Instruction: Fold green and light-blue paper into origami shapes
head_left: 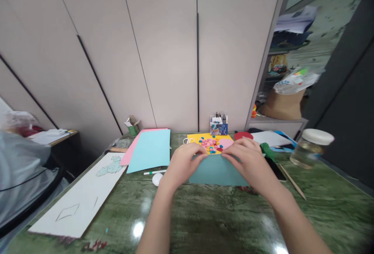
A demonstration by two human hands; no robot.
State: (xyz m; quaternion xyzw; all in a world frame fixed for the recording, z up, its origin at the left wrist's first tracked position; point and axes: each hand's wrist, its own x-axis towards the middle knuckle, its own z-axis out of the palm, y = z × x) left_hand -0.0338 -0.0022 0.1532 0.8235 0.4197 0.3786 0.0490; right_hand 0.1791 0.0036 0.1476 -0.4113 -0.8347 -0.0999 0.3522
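Both hands pinch the upper edge of a sheet of blue-green paper (217,171), which hangs tilted over the green table. My left hand (186,161) grips the edge left of its middle, thumb and fingers together. A short way to the right, my right hand (247,158) has its thumb and fingertips closed on the same edge. Just behind the paper, a pile of small pink, red, blue and yellow pieces (210,143) lies on a yellow sheet (193,137). White scissors handles (188,141) show beside my left hand. Part of the paper is hidden by my hands.
Left on the table (122,215) are light blue sheets (152,150) over pink ones, a white board (84,191) with a cactus drawing, and a white round object (157,179). A lidded jar (311,149), a wooden stick (293,182) and a pen box (219,125) stand or lie right and behind.
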